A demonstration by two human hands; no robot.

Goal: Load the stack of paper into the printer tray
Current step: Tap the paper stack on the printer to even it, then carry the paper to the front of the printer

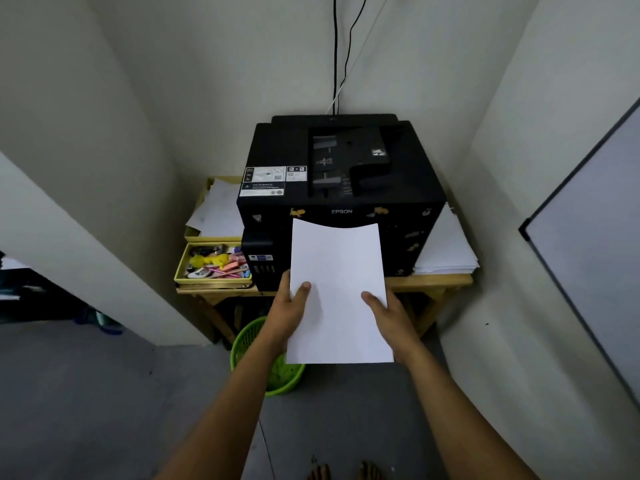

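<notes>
Now blank white paper stack (337,271), gripped by left hand (289,315) and right hand (389,318), far edge sagging.

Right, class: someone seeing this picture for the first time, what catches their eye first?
Probably the white stack of paper at centre, held by both hands, the left hand and right hand gripping its sides. Behind it sits a black Epson printer on a wooden table, and a bright green basket stands underneath.
</notes>
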